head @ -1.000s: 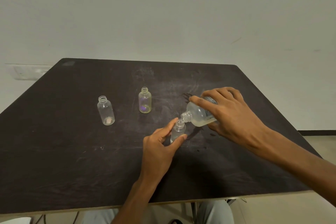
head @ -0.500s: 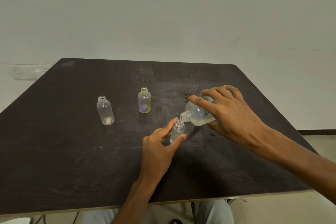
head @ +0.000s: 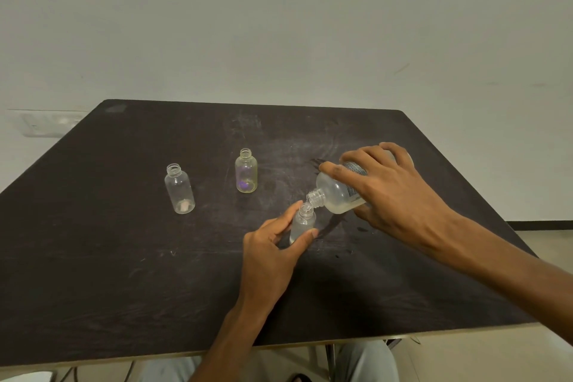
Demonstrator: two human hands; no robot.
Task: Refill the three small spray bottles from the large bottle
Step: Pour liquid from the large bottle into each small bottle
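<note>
My right hand (head: 393, 192) grips the large clear bottle (head: 336, 194), tilted with its open neck down and left, right over the mouth of a small clear bottle (head: 302, 223). My left hand (head: 273, 253) pinches that small bottle between thumb and fingers and keeps it upright on the dark table (head: 124, 273). Clear liquid shows in its lower part. Two other small uncapped bottles stand apart: a yellowish one (head: 246, 170) behind the middle and a clear one (head: 179, 193) to the left.
A few wet drops (head: 356, 231) lie on the table under the large bottle. The table's front edge runs close to my body, and a pale wall stands behind its far edge.
Both hands and both held bottles stay almost in place; the large bottle remains tilted over the small one. The two free bottles have not moved.
</note>
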